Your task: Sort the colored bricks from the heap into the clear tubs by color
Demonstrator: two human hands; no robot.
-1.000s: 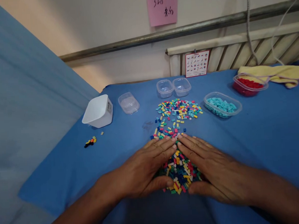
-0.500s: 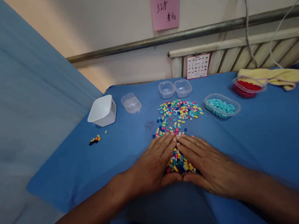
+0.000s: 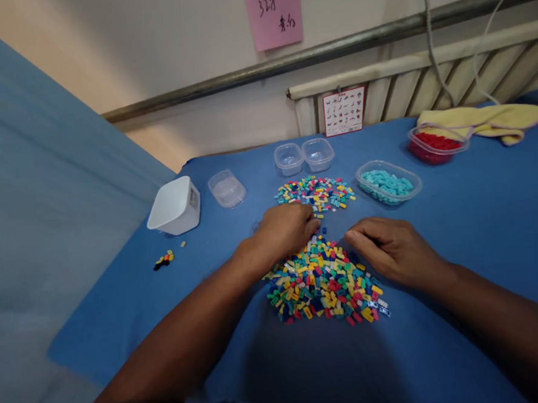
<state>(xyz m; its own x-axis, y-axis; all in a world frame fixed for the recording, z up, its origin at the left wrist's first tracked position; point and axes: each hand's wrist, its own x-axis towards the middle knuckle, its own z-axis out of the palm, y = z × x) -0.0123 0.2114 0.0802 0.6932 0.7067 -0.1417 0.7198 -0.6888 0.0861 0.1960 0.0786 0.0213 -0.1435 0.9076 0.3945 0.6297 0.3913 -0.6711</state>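
Observation:
A wide pile of small toy building bricks [image 3: 322,280] in yellow, red, green, blue and white lies in front of me. Behind it is a smaller, flatter spread of the same bricks [image 3: 311,190]. My left hand [image 3: 289,227] reaches between the two groups, its fingers curled down onto the cloth among a few bricks. Whatever its fingertips hold is hidden. To the right of the near pile, my right hand [image 3: 393,248] rests on its side, fingers folded in and thumb laid against them. Nothing shows in it.
Two clear tubs [image 3: 303,157] and a shallow clear container [image 3: 227,189] stand at the back, with a white bin [image 3: 174,206] to the left. Turquoise bricks fill one box [image 3: 389,183], red ones another [image 3: 437,144] beside a yellow cloth [image 3: 483,121]. Several bricks [image 3: 164,259] lie far left.
Both hands were flat around the near bricks, fingertips together. They have since parted and curled: the left moved forward, the right outward. The near pile now shows spread wide.

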